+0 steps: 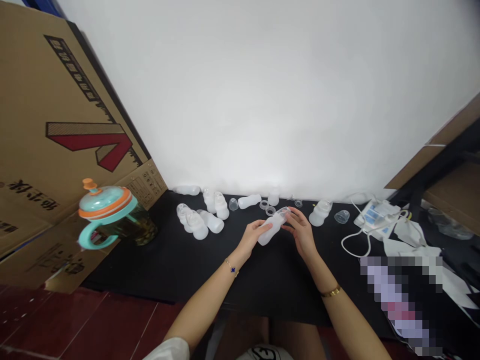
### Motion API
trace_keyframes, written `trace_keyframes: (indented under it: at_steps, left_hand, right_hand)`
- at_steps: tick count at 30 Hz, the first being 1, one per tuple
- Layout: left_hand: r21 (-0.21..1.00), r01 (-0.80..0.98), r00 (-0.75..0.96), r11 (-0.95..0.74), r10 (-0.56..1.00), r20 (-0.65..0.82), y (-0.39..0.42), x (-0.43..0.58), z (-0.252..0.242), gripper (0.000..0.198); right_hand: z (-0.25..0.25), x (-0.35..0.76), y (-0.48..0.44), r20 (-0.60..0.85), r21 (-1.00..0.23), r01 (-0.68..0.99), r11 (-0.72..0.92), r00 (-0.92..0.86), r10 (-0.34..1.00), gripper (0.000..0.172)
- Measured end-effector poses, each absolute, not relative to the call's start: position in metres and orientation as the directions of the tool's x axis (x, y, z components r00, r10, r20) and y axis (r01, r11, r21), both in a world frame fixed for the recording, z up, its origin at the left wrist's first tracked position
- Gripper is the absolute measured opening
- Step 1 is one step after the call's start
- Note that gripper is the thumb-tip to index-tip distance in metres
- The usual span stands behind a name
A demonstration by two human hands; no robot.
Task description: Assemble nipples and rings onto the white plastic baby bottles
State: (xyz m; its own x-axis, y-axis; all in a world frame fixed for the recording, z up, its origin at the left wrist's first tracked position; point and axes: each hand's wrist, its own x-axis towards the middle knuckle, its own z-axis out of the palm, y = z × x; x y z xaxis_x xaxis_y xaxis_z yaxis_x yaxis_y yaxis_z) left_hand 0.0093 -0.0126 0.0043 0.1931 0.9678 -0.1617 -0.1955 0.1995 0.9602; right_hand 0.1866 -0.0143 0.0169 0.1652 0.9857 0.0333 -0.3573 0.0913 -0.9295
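A white baby bottle (pixel 268 233) is tilted in front of me, its capped end pointing up to the right. My left hand (pixel 249 239) is closed on the bottle's body. The fingers of my right hand (pixel 301 229) are wrapped round the clear cap (pixel 284 212) at its top end. Just behind lie white collar rings (pixel 270 211) and an upright bottle (pixel 273 196). A bottle lying on its side (pixel 249 201) and a loose clear cap (pixel 233 204) are a little to the left. On the right stands a capped bottle (pixel 320 214) beside another clear cap (pixel 342 216).
Several baby bottles (pixel 197 225) are grouped left on the black table (pixel 168 270). A large jug with a turquoise handle (pixel 98 241) stands by a cardboard box (pixel 33 115). A power strip (pixel 378 220) with white cables and a pixelated object (pixel 401 300) are at right.
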Motion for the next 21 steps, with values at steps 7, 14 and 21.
trace_keyframes:
  at_steps: [7, 14, 21]
  left_hand:
    - [0.955, -0.211, 0.195, 0.207, 0.966, -0.167, -0.014, 0.0085, 0.0073, 0.045]
    - [0.958, -0.201, 0.192, 0.205, 0.967, -0.166, -0.0145, 0.008, 0.0096, 0.047]
    - [0.966, -0.196, 0.166, 0.168, 0.977, -0.136, -0.0143, 0.0081, 0.0096, 0.044]
  right_hand:
    - [0.0164, 0.1868, -0.0132, 0.027, -0.931, -0.357, 0.081, 0.154, 0.988, 0.047]
    - [0.0165, 0.1864, -0.0132, 0.031, -0.934, -0.349, 0.079, 0.142, 0.989, 0.047]
    - [0.0144, 0.1861, -0.0132, 0.041, -0.948, -0.313, 0.067, 0.091, 0.995, 0.053]
